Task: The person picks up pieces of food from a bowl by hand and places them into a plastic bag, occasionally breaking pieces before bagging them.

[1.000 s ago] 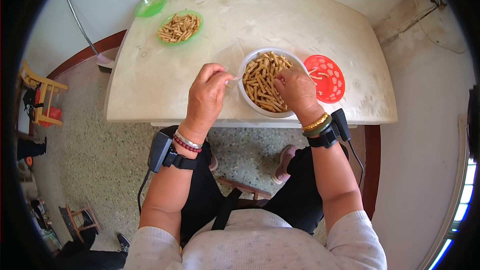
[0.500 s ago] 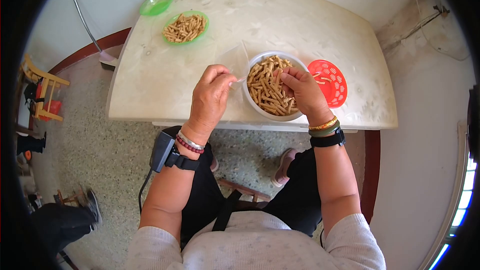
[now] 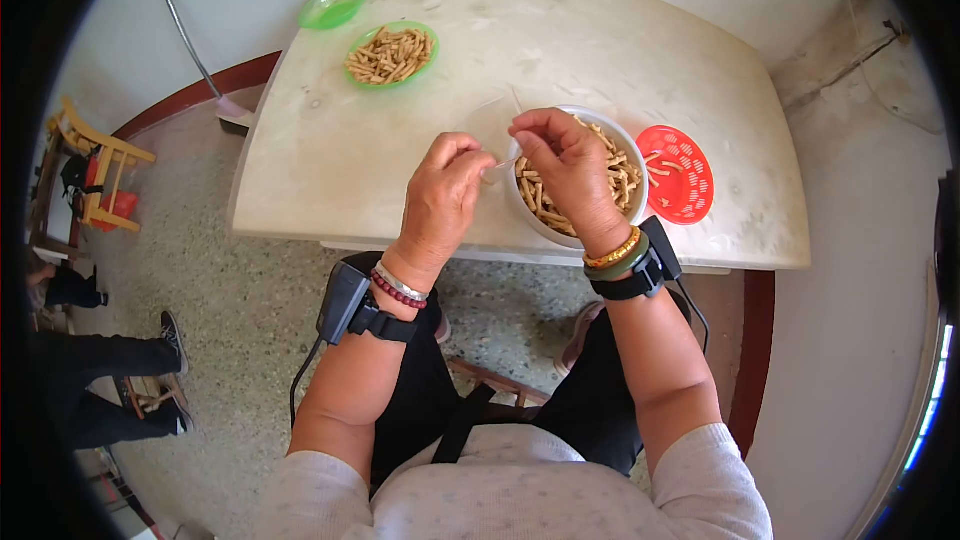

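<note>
Head view, mid-frame: left hand [image 3: 445, 195] pinches a clear bag [image 3: 492, 128], right hand [image 3: 565, 175] bunched shut just beside it above a bowl [image 3: 540, 235] of snack sticks [image 3: 612, 168]

Your left hand [image 3: 445, 190] pinches the edge of a clear plastic bag [image 3: 492, 123] just beside the white bowl [image 3: 641, 155] of brown snack sticks [image 3: 615, 178]. Your right hand [image 3: 565, 175] hovers over the bowl's near left side, fingertips bunched at the bag's mouth (what they grip is too small to tell). A red perforated lid [image 3: 688, 178] lies touching the bowl's right. Far across the counter [image 3: 330, 160] sit a green bowl [image 3: 392, 55] of sticks and a green lid [image 3: 335, 5].
</note>
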{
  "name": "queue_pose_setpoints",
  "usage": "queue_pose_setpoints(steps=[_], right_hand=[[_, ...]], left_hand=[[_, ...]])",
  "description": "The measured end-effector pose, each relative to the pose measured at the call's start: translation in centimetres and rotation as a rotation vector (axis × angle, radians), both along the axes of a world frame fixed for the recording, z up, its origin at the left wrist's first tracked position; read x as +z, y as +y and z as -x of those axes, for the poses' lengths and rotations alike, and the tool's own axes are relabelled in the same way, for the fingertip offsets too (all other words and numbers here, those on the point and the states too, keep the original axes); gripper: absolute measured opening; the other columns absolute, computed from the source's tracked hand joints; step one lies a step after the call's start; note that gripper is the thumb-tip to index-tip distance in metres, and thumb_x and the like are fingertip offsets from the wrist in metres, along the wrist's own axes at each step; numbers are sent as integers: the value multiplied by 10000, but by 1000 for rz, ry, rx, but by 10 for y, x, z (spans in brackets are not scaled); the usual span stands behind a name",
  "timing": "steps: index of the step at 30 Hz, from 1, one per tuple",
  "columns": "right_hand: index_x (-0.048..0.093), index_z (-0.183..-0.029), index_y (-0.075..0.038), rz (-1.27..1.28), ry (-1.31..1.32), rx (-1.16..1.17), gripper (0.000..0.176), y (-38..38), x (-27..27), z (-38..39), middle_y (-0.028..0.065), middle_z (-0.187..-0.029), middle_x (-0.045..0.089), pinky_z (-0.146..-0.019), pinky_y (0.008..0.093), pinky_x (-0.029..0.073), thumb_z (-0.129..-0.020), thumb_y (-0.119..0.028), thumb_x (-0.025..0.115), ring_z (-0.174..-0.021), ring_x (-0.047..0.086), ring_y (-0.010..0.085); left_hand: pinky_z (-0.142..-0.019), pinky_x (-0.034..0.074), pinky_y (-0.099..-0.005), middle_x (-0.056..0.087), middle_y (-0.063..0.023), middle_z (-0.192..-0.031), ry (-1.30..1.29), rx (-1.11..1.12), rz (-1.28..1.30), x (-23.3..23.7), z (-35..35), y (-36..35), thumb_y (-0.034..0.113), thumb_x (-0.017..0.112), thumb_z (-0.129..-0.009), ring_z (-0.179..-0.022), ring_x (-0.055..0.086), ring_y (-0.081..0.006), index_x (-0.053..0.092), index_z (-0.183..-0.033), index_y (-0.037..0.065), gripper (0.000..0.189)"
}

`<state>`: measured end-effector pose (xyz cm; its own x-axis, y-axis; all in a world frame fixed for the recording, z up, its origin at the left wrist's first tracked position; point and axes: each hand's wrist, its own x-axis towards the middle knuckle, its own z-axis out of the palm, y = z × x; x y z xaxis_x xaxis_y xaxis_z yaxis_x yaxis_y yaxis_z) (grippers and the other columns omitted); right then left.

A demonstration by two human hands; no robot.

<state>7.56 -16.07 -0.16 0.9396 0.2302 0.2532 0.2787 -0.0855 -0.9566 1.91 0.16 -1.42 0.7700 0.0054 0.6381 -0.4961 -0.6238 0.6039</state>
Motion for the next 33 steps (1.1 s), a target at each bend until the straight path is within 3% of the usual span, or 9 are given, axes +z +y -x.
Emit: queue_pose_setpoints(steps=[5, 7, 8, 12, 15, 21, 25, 30, 33], right_hand=[[646, -1011, 2, -125, -41, -111, 119, -23, -8, -8, 23, -826, 670, -689, 222, 495, -914, -66, 639, -763, 604, 65], [645, -1007, 3, 141, 1, -178, 139, -40, -5, -7, 39, -824, 679, -682, 242, 503, -914, -100, 641, -747, 615, 87], [661, -973, -18, 350, -80, -236, 141, -49, -2, -6, 80, -830, 694, -677, 289, 519, -875, -119, 665, -732, 651, 157], [687, -875, -60, 637, -80, -105, 80, -81, 0, -2, 122, -863, 694, -685, 368, 531, -804, -94, 674, -772, 670, 286], [693, -874, -61, 760, -175, 59, 94, -83, -4, 6, 127, -857, 690, -710, 400, 533, -814, -125, 661, -801, 669, 301], [697, -855, -72, 1154, -101, 0, 125, -73, 2, 24, 145, -859, 682, -749, 440, 532, -827, -170, 624, -843, 668, 320], [659, -843, -67, 1201, -155, -16, 108, -68, -8, 24, 133, -844, 651, -746, 430, 519, -811, -170, 660, -846, 647, 321], [654, -823, -69, 935, -313, -146, 92, -60, -23, 5, 126, -829, 635, -752, 414, 516, -799, -153, 681, -847, 636, 317], [652, -848, -71, 970, -306, -102, 130, -50, -23, -3, 120, -886, 633, -758, 416, 534, -826, -199, 661, -897, 642, 304]], left_hand=[[-699, 513, -324, 599, -91, -963, 8, 50, 36, 3, 0, 2, -64, 632, -815, -817, 631, -248, 663, -906, 35, 138], [-697, 512, -320, 599, -88, -954, -1, 89, 62, 3, -1, 3, -61, 639, -819, -815, 630, -240, 663, -898, 34, 126], [-697, 512, -320, 599, -88, -954, -2, 84, 63, 4, -1, 3, -61, 639, -819, -815, 630, -240, 663, -898, 34, 126], [-684, 513, -323, 588, -87, -950, -16, 114, 70, 2, -2, 5, -70, 633, -820, -805, 624, -242, 654, -898, 28, 127], [-684, 513, -322, 588, -86, -949, -16, 100, 65, 1, -2, 5, -71, 634, -819, -806, 622, -241, 652, -898, 27, 127], [-693, 508, -313, 597, -82, -949, -13, 92, 57, 4, -2, 4, -70, 640, -821, -817, 624, -229, 657, -896, 30, 126], [-696, 507, -311, 598, -83, -954, 5, 87, 62, 5, -1, 4, -73, 637, -819, -818, 624, -228, 658, -901, 31, 134], [-698, 506, -312, 597, -81, -955, -2, 80, 58, 3, 0, 4, -73, 637, -819, -817, 623, -227, 657, -904, 31, 136], [-687, 512, -321, 586, -83, -952, -14, 72, 48, 5, -1, 3, -69, 633, -821, -807, 621, -237, 653, -903, 30, 130]])
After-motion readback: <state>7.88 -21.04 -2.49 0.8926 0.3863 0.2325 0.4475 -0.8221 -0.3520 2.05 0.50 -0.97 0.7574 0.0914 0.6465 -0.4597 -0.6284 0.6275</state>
